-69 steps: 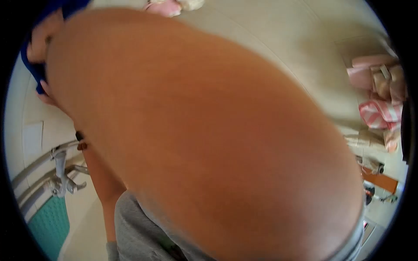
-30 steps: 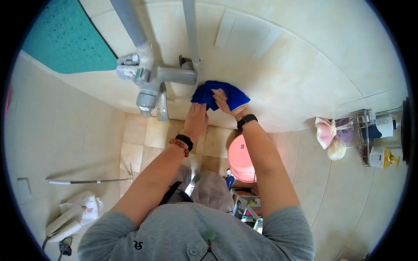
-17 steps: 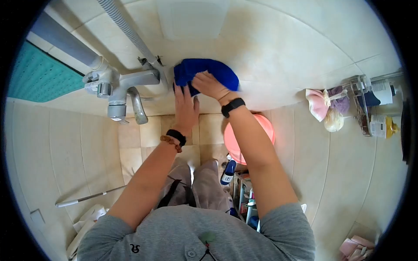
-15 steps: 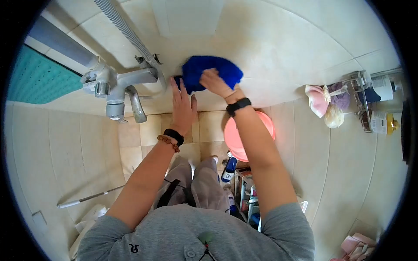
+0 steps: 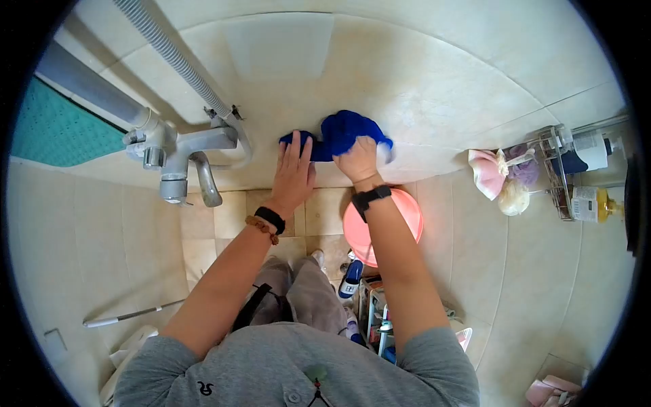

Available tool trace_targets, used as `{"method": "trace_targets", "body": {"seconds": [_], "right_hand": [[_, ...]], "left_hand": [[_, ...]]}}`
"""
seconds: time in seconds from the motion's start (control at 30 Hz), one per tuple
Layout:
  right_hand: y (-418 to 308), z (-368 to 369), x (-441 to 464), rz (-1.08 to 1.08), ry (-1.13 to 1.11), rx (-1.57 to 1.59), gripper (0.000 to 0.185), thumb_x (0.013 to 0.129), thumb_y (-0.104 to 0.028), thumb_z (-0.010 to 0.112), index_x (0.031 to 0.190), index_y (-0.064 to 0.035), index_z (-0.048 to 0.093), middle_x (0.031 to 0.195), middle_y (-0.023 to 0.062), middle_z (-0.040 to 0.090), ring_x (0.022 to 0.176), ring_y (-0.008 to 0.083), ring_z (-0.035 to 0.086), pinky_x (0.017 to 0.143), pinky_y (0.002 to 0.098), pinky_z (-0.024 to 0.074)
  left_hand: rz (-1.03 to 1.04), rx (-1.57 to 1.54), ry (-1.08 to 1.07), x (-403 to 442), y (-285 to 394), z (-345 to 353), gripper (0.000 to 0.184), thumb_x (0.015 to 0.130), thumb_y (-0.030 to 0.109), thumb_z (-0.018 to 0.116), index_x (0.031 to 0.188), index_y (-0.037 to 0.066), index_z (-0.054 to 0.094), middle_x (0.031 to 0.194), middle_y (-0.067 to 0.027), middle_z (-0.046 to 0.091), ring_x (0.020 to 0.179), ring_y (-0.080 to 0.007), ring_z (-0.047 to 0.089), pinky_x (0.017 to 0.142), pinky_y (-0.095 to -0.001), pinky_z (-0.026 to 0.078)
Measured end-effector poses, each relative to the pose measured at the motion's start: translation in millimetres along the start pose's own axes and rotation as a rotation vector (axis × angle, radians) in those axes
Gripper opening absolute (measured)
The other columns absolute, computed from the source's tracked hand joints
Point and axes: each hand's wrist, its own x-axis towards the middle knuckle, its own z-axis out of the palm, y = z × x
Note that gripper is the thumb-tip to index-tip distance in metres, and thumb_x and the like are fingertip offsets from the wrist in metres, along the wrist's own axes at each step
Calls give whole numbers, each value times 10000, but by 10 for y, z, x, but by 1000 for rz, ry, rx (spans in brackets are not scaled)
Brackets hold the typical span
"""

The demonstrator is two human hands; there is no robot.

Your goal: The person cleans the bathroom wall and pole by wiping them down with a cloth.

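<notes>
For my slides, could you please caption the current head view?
Left hand and right hand on a blue cloth against the wall.

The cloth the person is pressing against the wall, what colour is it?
The cloth is deep blue; it shows best in the head view.

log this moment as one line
left hand: spread on blue cloth | right hand: curled on blue cloth | blue cloth: against tiled wall | faucet: untouched

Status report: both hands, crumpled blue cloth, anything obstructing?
Left hand, fingers extended, on narrow end of crumpled blue cloth; right hand at its wider part. Cloth against beige tiled wall. Grey metal faucet left, apart from both hands.
</notes>
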Motion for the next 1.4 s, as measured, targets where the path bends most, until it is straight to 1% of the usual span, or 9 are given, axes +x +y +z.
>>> {"method": "trace_targets", "body": {"seconds": [0.17,0.33,0.47,0.63,0.83,0.87,1.0,1.2,1.4], "right_hand": [[-159,-891,590,217,313,299,217,726,-83,586,926,-24,645,1081,184,613,1064,384,526,923,466,372],[52,-688,1212,45,1025,6,539,691,-447,620,1096,-91,613,1129,198,579,1071,425,498,1046,620,175],[604,-979,619,458,562,48,444,802,-329,539,1137,-42,589,1194,203,547,1133,408,447,1045,545,227],[1169,-624,237,591,942,-286,274,878,-122,431,1086,23,537,1133,198,543,1132,388,413,1059,442,209],[800,520,-211,937,1234,610,333,975,-207,391,1126,80,466,1163,170,511,1011,240,483,965,379,370],[828,794,-353,877,1512,1363,413,905,-144,507,1218,107,408,1198,202,486,1073,282,466,1017,392,328],[177,1222,-420,923,354,97,403,840,-311,529,1132,-34,545,1163,174,548,1136,327,470,1058,509,219],[-548,1751,-408,112,382,39,188,736,-322,614,830,-166,660,874,35,637,864,258,568,856,492,377],[-488,2832,-985,-195,164,-90,203,726,-350,628,683,-154,604,667,26,566,669,234,540,640,456,414]], "left_hand": [[1,-79,219,188,191,-77,641,834,67,578,1384,-45,268,1441,-344,180,1318,-495,237,1068,-559,262],[78,-77,422,736,343,-175,695,829,87,611,1395,-42,228,1445,-377,122,1349,-526,135,1080,-591,167],[213,102,471,1013,406,-254,656,798,102,642,1379,30,346,1448,-353,153,1352,-481,175,1077,-615,121],[402,374,370,1072,390,150,660,760,104,600,1374,284,439,1458,-106,328,1010,-236,508,1032,-505,280],[493,446,17,556,-32,338,571,771,107,559,1303,310,519,1346,-55,437,850,-179,522,949,-460,357],[434,427,-46,428,-122,345,556,773,108,559,1295,298,527,1341,-73,438,858,-193,525,944,-477,361],[203,383,4,-225,-646,620,490,826,202,577,1310,189,500,1355,-224,384,1091,-350,460,989,-585,305],[-253,-101,420,-1084,-1604,1420,763,854,361,558,1393,-83,248,1461,-293,216,1365,-418,178,1089,-608,38],[73,517,298,-1806,-2805,2253,682,828,424,553,1391,122,316,1490,-247,149,1278,-442,268,1047,-649,120]]}}
